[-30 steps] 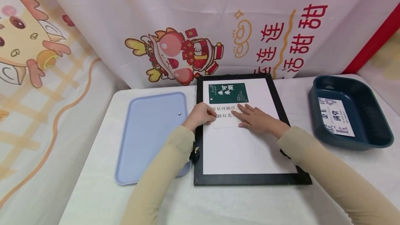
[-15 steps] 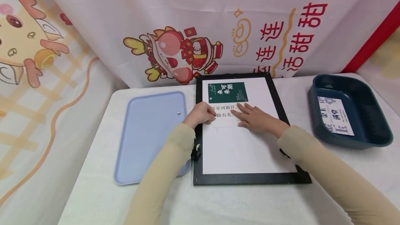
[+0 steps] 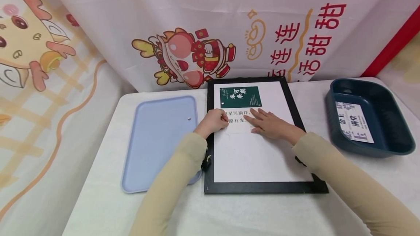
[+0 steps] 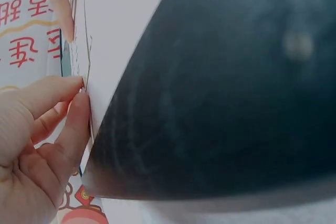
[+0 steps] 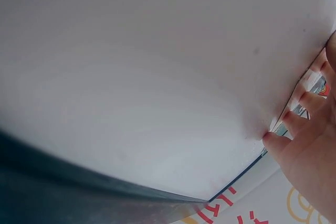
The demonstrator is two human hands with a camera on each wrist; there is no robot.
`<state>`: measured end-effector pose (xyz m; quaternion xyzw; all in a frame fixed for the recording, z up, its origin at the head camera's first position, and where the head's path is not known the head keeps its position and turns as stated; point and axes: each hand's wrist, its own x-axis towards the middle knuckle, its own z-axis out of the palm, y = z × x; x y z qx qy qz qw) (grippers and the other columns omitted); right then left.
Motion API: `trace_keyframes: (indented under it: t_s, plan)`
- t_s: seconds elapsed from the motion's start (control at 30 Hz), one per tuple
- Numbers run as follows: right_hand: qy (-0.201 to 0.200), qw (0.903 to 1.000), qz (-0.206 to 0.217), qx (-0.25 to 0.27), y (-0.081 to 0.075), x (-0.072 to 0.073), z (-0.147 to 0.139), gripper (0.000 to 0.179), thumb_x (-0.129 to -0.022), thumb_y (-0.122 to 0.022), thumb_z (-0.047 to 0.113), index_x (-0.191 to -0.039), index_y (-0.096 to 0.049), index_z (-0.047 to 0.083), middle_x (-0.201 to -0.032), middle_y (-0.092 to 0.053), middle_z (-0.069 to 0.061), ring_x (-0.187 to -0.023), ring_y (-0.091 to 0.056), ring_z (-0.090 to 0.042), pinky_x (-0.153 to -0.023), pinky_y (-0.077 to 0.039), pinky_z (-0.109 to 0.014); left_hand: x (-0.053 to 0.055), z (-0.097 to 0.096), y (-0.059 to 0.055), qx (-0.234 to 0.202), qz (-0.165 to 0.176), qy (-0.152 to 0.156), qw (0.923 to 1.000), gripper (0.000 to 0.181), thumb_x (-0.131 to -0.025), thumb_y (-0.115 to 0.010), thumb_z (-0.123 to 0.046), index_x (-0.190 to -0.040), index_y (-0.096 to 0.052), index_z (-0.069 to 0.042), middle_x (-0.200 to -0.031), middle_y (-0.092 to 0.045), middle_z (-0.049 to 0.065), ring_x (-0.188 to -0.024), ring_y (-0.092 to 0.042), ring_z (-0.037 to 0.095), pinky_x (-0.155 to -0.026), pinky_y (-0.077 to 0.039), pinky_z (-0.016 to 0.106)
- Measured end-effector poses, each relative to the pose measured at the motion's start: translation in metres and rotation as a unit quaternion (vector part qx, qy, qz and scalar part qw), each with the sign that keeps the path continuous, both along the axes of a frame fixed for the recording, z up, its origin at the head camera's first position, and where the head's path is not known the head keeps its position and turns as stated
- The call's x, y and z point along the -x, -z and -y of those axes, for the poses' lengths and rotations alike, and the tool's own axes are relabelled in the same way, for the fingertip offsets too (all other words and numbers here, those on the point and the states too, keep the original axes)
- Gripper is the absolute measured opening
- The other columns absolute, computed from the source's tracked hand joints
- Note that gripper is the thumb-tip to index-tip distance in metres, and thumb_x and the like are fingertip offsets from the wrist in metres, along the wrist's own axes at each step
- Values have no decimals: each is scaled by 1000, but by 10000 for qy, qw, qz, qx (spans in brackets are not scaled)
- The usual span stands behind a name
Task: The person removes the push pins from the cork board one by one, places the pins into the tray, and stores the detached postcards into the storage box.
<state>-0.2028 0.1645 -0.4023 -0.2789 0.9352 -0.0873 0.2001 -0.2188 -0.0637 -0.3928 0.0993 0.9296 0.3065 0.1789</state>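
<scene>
Head view: hardly changed, so still pinching a half-hidden item (image 4: 82, 89) with left hand (image 3: 214, 121), steadying lettered card (image 3: 236, 126) beneath outspread right hand (image 3: 270, 125).

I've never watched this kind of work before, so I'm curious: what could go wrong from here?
The white card might shift if the right hand, spread flat on it, lifts too soon. The left hand pinches something too small to make out at the card's left edge, and could drop it. The left sleeve crosses the blue tray, so a nudge might roll off its small silver piece.
</scene>
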Motion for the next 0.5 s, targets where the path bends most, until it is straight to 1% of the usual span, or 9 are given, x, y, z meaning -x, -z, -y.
trace_keyframes:
  t_s: [0.07,0.2,0.33,0.43,0.5]
  plan:
    - [2,10000,-3,21,0,0,0,60,-101,-43,36,-153,-19,19,-161,-7,-18,-147,-6,-44,-116,-10,-62,-1,-2,-1,72,-53,28,10000,8,-90,-64,-11,-93,-66,-3,-87,-65,9,-70,-53,13,-60,-41,20]
    - [-2,10000,33,92,1,-1,0,60,-101,-43,36,-153,-20,19,-161,-8,-18,-147,-6,-44,-116,-10,-63,-3,-3,-4,170,-28,-23,9998,8,-90,-64,-11,-93,-66,-4,-87,-65,8,-70,-53,14,-60,-41,20]
    - [-18,10000,19,73,1,0,0,60,-101,-43,37,-153,-20,19,-161,-7,-17,-147,-6,-44,-116,-10,-62,-3,-2,-6,176,-64,-45,9998,7,-89,-65,-9,-93,-68,-4,-89,-67,8,-70,-54,14,-60,-42,21]
    - [-6,10000,7,62,1,0,0,60,-100,-43,37,-153,-20,19,-161,-8,-17,-147,-6,-44,-116,-10,-62,-3,-3,-7,197,-158,55,9997,7,-89,-64,-7,-93,-68,-4,-91,-68,9,-72,-55,15,-61,-42,21]
    - [-4,10000,22,86,0,0,0,60,-100,-43,37,-153,-20,19,-161,-8,-17,-147,-6,-44,-116,-10,-63,-2,-3,-7,284,-222,145,9992,7,-89,-63,-7,-93,-68,-5,-92,-68,8,-72,-55,15,-63,-43,22]
